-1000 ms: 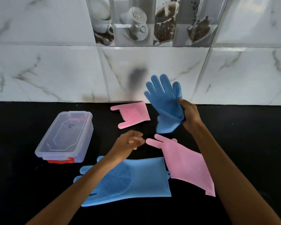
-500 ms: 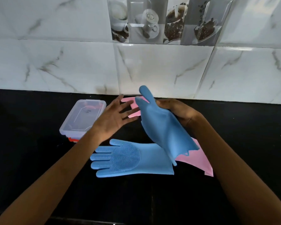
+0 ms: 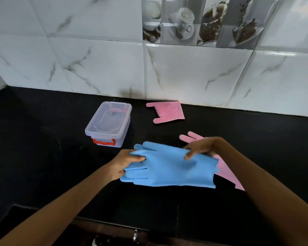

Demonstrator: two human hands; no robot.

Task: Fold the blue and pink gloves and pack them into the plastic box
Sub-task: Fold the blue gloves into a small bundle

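Head view, items listed largest to smallest. Black counter (image 3: 43,157): fills the near half, backed by a marble-tiled wall (image 3: 96,68). Blue gloves (image 3: 171,167): centre near, fingers pointing left, cuffs right; a second edge shows under the top one at the fingertips, so two seem stacked, though the lower glove is almost wholly covered. Left hand (image 3: 124,164): fingers curled round the fingertip end. Right hand (image 3: 203,148): pinching the far edge near the cuff. Plastic box (image 3: 108,124): left of centre, farther back, clear lid on, red latch facing near; nothing visible inside. Long pink glove (image 3: 226,171): flat at right, mostly hidden under the blue pair and the right forearm, fingertips showing beyond the hand. Short pink glove (image 3: 167,111): far, close to the wall; it looks folded, but the doubling is hard to confirm. Progress, as judged: early; blue pair being lined up, unfolded; box unopened; nothing packed.
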